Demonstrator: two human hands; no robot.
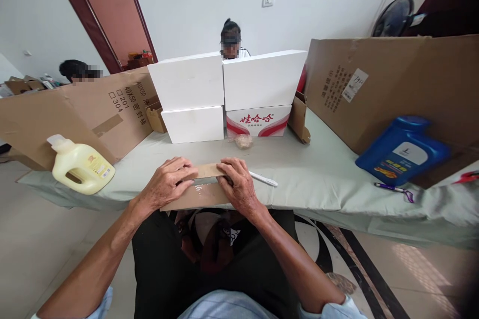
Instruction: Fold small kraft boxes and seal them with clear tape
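Observation:
Between my two hands is a piece of brown cardboard (207, 171), a narrow strip raised along its far side. A wider cardboard flap with shiny clear tape (202, 190) lies nearer to me, at the table's front edge. My left hand (174, 179) is closed on the left end of the strip, fingers over the top. My right hand (237, 182) grips the right end in the same way. Just right of my right hand lies a white pen-like stick (266, 179). Whether the strip and the flap are one piece I cannot tell.
White boxes (187, 82) stand stacked ahead, with a small wrapped bundle (244, 141) before them. A yellow jug (83, 167) stands left; a blue bottle (406, 152) and a purple pen (391, 187) are right. Large cardboard panels (392, 89) flank the table. Two people sit beyond.

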